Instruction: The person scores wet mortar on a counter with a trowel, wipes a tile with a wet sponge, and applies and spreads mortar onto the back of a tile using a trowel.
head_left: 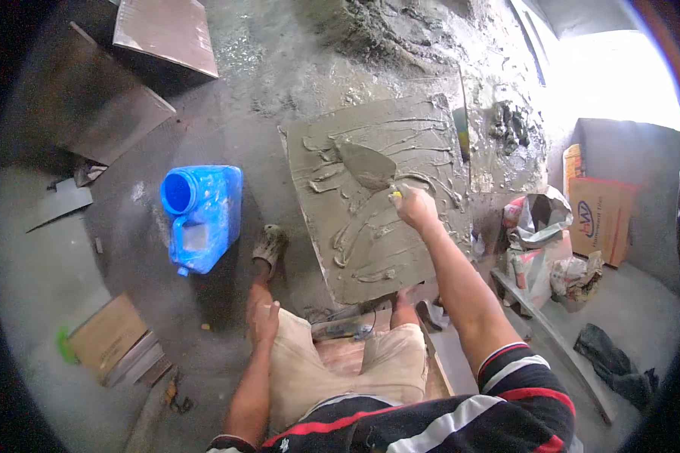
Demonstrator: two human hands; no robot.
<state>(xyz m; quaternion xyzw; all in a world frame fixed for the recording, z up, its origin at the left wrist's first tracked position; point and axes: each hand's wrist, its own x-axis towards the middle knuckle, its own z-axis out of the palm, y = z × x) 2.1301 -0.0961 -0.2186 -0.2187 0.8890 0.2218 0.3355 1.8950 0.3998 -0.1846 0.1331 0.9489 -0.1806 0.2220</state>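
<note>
My right hand point(415, 208) is closed around the handle of a pointed trowel point(366, 164), a bit of yellow showing at the grip. The trowel's blade lies flat on wet grey mortar spread in uneven ridges across a large square tile point(285, 143). Mortar covers nearly the whole tile face. My left hand point(264, 323) rests on my left knee, away from the tile, with its fingers laid along the leg and nothing in them.
A cut-open blue plastic jug point(223, 208) stands left of the tile. Wet mortar point(400, 38) is heaped beyond it. At right are torn bags point(533, 272), a cardboard tile box point(601, 219), a long metal bar point(555, 343) and a dark cloth point(616, 362). Loose tiles point(166, 34) lean at upper left.
</note>
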